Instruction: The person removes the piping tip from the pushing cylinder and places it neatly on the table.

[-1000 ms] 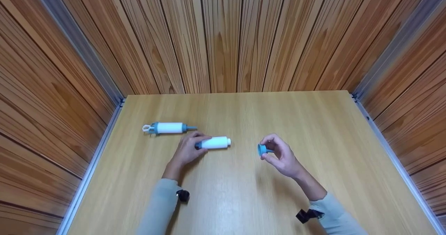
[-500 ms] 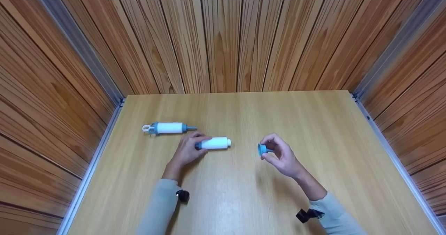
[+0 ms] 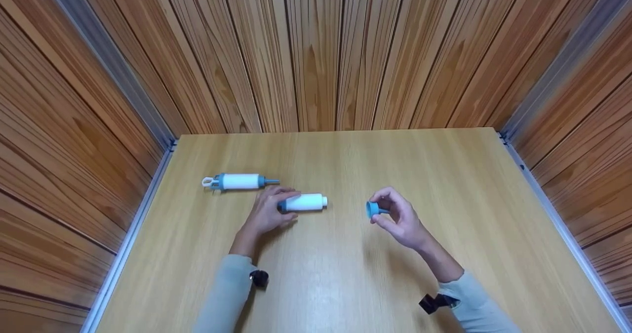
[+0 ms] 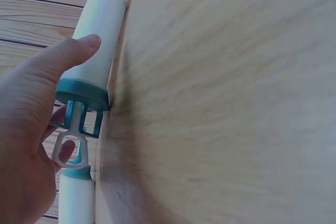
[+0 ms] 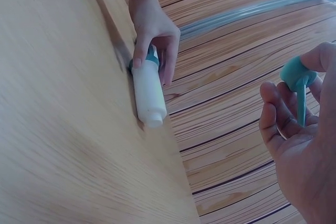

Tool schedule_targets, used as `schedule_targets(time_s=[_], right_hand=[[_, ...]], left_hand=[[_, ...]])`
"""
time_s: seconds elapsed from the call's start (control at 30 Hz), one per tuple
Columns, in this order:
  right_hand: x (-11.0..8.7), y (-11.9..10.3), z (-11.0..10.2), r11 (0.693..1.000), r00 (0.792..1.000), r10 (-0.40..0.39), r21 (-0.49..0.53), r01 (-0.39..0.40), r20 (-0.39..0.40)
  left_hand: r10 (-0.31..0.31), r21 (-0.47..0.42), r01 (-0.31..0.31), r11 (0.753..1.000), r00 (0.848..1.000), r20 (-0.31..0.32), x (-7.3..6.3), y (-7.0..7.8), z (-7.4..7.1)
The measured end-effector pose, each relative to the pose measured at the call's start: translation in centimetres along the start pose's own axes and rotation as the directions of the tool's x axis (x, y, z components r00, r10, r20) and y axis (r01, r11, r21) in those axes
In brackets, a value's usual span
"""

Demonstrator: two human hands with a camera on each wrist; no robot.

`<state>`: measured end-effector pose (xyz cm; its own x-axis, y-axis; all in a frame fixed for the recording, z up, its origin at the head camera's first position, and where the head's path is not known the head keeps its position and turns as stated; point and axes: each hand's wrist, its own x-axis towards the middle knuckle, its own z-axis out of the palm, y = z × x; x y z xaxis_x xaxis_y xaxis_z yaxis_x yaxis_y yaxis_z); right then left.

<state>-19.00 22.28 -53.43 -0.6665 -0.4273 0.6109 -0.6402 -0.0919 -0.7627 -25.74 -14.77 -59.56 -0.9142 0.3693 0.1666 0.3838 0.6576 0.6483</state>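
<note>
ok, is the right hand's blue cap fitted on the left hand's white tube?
No, a gap shows between the blue cap in the right hand and the white tube.

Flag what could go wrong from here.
1. The blue cap, pinched in the raised right hand, could slip and drop.
2. The round white tube, on its side, might roll if the left hand lets go.
3. That hand sits close to the capped tube and might nudge its nozzle.
</note>
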Motion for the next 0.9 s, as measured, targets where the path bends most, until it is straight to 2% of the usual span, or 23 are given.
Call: schedule_targets(time_s=[0.17,0.33,0.53,0.73,0.9], right_hand=[[0.4,-0.1,-0.4,1.0,1.0,0.001,0.005,-0.001,-0.018],[0.6,0.1,-0.3,1.0,1.0,0.003,0.005,-0.003,-0.017],[0.2,0.7,0.2,0.999,0.999,0.028,0.033,-0.027,-0.025],[-0.1,1.7,0.4,0.998,0.997,0.057,0.03,-0.056,-0.045],[-0.3,2.3,0.4,0.997,0.996,0.068,0.032,-0.067,-0.06]], left_hand=[[0.041,0.008,-0.041,0.999,0.999,-0.012,-0.1,0.5,-0.4],[0.044,-0.001,-0.044,0.999,0.999,-0.012,-0.2,0.8,-0.7],[0.057,-0.058,-0.06,0.997,0.997,-0.057,-0.4,1.0,-0.9],[0.07,-0.138,-0.082,0.987,0.993,-0.093,-0.5,2.3,-1.4],[0.104,-0.156,-0.12,0.98,0.988,-0.111,-0.5,3.4,-1.8]])
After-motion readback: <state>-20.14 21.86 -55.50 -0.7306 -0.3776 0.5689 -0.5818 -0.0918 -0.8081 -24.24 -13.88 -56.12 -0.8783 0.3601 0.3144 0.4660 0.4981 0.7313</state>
